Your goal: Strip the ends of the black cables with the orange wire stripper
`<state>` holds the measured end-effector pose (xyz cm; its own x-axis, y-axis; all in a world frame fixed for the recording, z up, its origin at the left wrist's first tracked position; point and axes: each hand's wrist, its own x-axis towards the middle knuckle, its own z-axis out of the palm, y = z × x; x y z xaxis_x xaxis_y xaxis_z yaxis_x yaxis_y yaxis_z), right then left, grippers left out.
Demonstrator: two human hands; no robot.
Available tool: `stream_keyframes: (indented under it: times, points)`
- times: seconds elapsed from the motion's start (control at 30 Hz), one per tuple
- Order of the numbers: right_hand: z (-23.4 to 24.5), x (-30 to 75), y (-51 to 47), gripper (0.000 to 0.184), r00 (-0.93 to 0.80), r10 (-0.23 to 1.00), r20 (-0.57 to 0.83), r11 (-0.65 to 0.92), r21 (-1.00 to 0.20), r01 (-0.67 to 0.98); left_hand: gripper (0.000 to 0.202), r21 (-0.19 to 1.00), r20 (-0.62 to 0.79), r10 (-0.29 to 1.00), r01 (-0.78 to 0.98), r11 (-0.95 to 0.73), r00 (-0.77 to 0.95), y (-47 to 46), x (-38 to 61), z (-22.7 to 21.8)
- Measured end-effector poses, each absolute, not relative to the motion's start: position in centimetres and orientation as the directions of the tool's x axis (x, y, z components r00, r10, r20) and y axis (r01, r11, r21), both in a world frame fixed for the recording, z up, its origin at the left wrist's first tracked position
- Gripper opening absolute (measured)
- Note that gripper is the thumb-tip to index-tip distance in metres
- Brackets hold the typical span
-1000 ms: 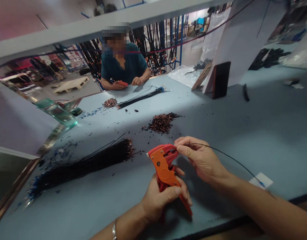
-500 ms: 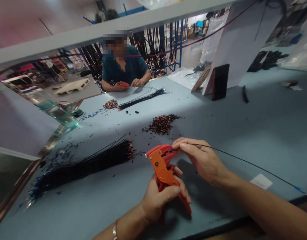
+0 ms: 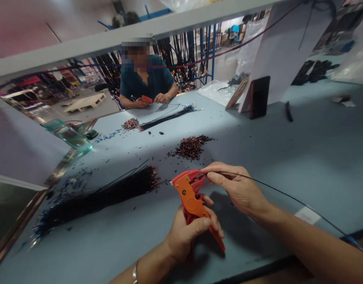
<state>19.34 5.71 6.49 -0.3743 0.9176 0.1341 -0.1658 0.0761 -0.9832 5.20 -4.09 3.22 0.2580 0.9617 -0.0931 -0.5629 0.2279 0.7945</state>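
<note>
My left hand (image 3: 188,232) is wrapped round the handles of an orange and red wire stripper (image 3: 189,197), its jaws pointing up and away from me. Between thumb and fingers, my right hand (image 3: 237,187) pinches a thin black wire (image 3: 276,186) close to the stripper's red jaws. The wire's near end sits at the jaws; whether they bite on it I cannot tell. Its other end, with a blue part, trails over my right forearm side to the table's front edge. Left of the tool lies a thick bundle of black wires (image 3: 110,195) with bared copper ends towards it.
Beyond the stripper lies a heap of copper and black scraps (image 3: 191,148). A phone (image 3: 260,97) leans by a white post. A greenish bottle (image 3: 70,136) lies at the left edge. Across the table (image 3: 317,150), another person (image 3: 147,83) holds a red tool near a second wire bundle (image 3: 168,117).
My right hand and the wire have shifted slightly left, closer to the stripper's jaws. The stripper itself has moved only a little left. The blue wire end has dropped nearer the table edge.
</note>
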Motion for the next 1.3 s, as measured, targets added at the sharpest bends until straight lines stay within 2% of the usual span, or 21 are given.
stream_keyframes:
  times: [0.1,0.27,0.4,0.67,0.9,1.07,1.2,1.3]
  points:
    - [6.6,19.4,5.6,0.009,-0.340,0.928,0.152,0.109,-0.984,-0.143,0.038,0.796,-0.105,0.960,-0.557,0.237,0.259,-4.1,5.2,3.3]
    - [7.0,19.9,5.3,0.013,-0.349,0.882,0.316,0.347,-0.937,0.029,0.037,0.791,-0.096,0.959,-0.564,0.236,0.267,-4.1,5.2,3.2]
    - [7.1,20.0,5.3,0.016,-0.377,0.823,0.425,0.487,-0.869,0.083,0.036,0.795,-0.105,0.964,-0.562,0.229,0.244,-4.0,5.2,3.2]
    - [6.9,20.1,5.8,0.015,-0.421,0.842,0.337,0.410,-0.907,0.093,0.037,0.784,-0.111,0.969,-0.580,0.223,0.222,-4.1,5.3,3.4]
    - [7.1,19.9,5.8,0.019,-0.318,0.937,0.145,0.166,-0.985,0.039,0.038,0.768,-0.128,0.968,-0.596,0.235,0.217,-4.0,5.3,3.5]
    - [7.3,19.7,6.1,0.026,-0.363,0.920,0.148,0.162,-0.987,0.008,0.037,0.770,-0.122,0.969,-0.595,0.229,0.216,-3.9,5.3,3.5]
    - [7.1,19.7,6.4,0.023,-0.394,0.905,0.163,0.208,-0.975,0.073,0.037,0.752,-0.094,0.980,-0.633,0.186,0.176,-3.9,5.2,3.7]
    - [7.0,19.8,6.4,0.019,-0.478,0.862,0.171,0.244,-0.965,0.095,0.038,0.735,-0.082,0.988,-0.662,0.147,0.129,-3.7,5.1,4.0]
